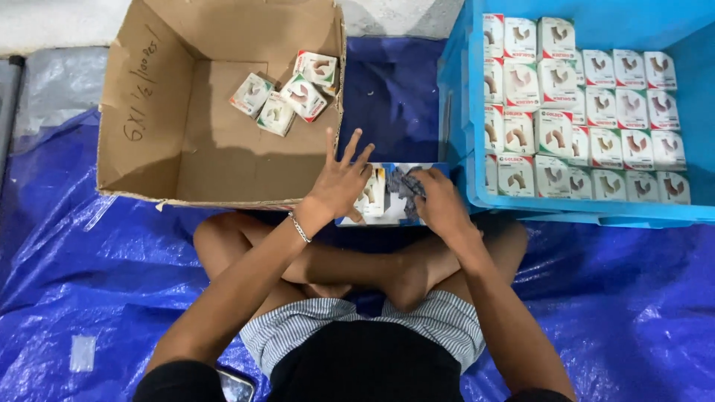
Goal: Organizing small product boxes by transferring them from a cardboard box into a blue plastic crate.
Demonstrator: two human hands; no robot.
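Small white carton (372, 195) sits on our lap-side tray (387, 217), between cardboard box (149, 149) and blue crate (462, 112). Our left hand (341, 182) rests on it, fingers spread; right hand (436, 199) pinches grey wrapping (406, 182). Light, crushable we judge; hold its edges.

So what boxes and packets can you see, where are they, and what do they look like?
Cardboard box: left, big, brown, open.
Four small packets: inside it, white with red and green edges.
Blue crate: right, plastic.
Packet rows: fill the crate, white, red-topped.
Open packet: centre, between left hand and right hand.
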